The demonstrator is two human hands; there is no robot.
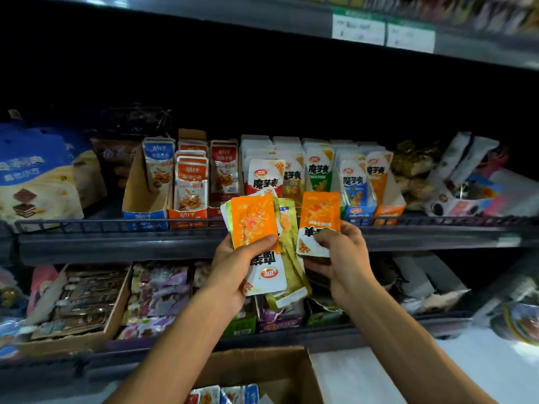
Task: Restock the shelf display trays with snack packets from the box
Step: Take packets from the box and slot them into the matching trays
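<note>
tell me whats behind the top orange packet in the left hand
Behind the top orange packet in the left hand is a fanned stack: a yellow-gold packet and white packet edges show. How many packets lie beneath is hidden.

Head view faces the shelf (116, 246) closely

We held packets (264, 246) before the shelf (116, 243); display trays (186, 217) stood on it, the box (262, 371) lay below.

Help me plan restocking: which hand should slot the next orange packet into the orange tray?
Right hand: it pinches a single orange packet just below the orange tray; the left hand grips a whole stack.
</note>
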